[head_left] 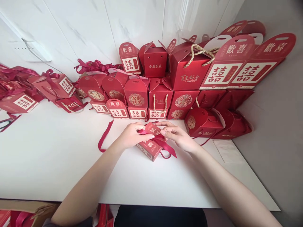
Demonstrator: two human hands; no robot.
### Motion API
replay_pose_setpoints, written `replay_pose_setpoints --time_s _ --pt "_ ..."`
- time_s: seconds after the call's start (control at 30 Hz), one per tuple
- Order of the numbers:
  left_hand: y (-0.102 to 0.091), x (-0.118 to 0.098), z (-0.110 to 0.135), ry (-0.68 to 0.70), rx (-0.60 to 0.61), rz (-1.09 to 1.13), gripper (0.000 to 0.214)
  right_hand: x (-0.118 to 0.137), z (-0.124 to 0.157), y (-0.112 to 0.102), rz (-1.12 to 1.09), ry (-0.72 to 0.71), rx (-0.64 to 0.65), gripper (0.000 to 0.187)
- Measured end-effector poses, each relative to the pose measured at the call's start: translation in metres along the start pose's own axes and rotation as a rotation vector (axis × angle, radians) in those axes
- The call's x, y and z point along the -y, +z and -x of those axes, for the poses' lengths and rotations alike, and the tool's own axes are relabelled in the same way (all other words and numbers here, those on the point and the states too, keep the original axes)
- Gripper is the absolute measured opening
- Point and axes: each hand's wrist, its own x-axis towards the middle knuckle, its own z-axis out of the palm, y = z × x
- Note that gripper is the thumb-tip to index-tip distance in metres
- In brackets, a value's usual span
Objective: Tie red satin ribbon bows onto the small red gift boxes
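A small red gift box (149, 148) with gold lettering lies on the white table (59, 157), right in front of me. A dark red ribbon (163, 143) crosses its top, with one tail hanging off the right side. My left hand (132, 135) pinches the ribbon at the left of the box top. My right hand (176, 135) pinches the ribbon from the right, fingers pressed together over the box. Another length of red ribbon (104, 138) trails on the table left of my left wrist.
Many red gift boxes (184, 72) and bags are stacked along the wall at the back and right. More boxes with ribbons (54, 85) lie at the left. A loose ribbon pile (94, 66) sits behind them. A paper sheet (228, 151) lies at the right.
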Motion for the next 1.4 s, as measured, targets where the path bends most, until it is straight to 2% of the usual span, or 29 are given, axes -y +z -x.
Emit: replay_pose_setpoints --time_s 0.27,0.4,0.5,0.57,0.6,0.67,0.73,0.77,0.83,0.9,0.97,1.03,1.17,1.3,1.37,1.4 --pt "0.002 -0.004 0.002 0.022 -0.044 -0.034 0.037 -0.002 -0.005 0.002 -0.056 0.0 -0.05 0.045" --pt "-0.001 -0.008 0.005 -0.041 0.0 0.086 0.034 0.0 -0.011 0.0 -0.012 -0.021 -0.053 0.047" --pt "-0.01 -0.006 0.006 -0.098 0.134 0.285 0.034 0.015 -0.008 -0.003 0.131 -0.133 -0.203 0.028" --pt "-0.015 -0.002 0.006 -0.092 0.186 0.375 0.036 0.029 -0.001 0.0 0.291 -0.277 -0.365 0.016" --pt "-0.017 0.0 0.005 -0.09 0.191 0.4 0.037 0.036 0.004 0.004 0.396 -0.354 -0.391 0.013" --pt "-0.017 0.003 0.004 -0.098 0.175 0.428 0.037 0.044 0.012 0.016 0.62 -0.508 -0.292 0.016" --pt "-0.014 0.002 0.004 -0.096 0.154 0.428 0.038 0.045 0.016 0.033 0.859 -0.607 -0.123 0.026" --pt "-0.011 0.001 0.004 -0.086 0.14 0.416 0.04 0.042 0.016 0.042 0.96 -0.637 -0.081 0.028" --pt "-0.006 -0.003 0.006 -0.078 0.081 0.351 0.044 0.035 0.014 0.057 1.052 -0.635 -0.104 0.026" --pt "-0.001 -0.006 0.007 -0.088 -0.006 0.247 0.047 0.029 0.012 0.066 1.026 -0.645 -0.143 0.019" --pt "0.001 -0.006 0.009 -0.111 -0.053 0.176 0.047 0.027 0.012 0.065 0.932 -0.663 -0.141 0.016" --pt "0.001 -0.005 0.009 -0.115 -0.049 0.156 0.042 0.03 0.016 0.055 0.806 -0.638 -0.095 0.012" --pt "0.0 -0.002 0.006 -0.067 -0.059 0.129 0.036 0.035 0.026 0.024 0.543 -0.454 0.054 0.007" --pt "0.002 -0.003 0.006 -0.049 -0.069 0.117 0.034 0.036 0.03 0.001 0.437 -0.3 0.201 0.005" --pt "0.003 -0.004 0.006 -0.048 -0.056 0.143 0.032 0.036 0.03 -0.006 0.371 -0.261 0.188 0.009" --pt "0.003 -0.004 0.007 -0.054 -0.044 0.161 0.032 0.035 0.03 -0.009 0.318 -0.243 0.136 0.015"
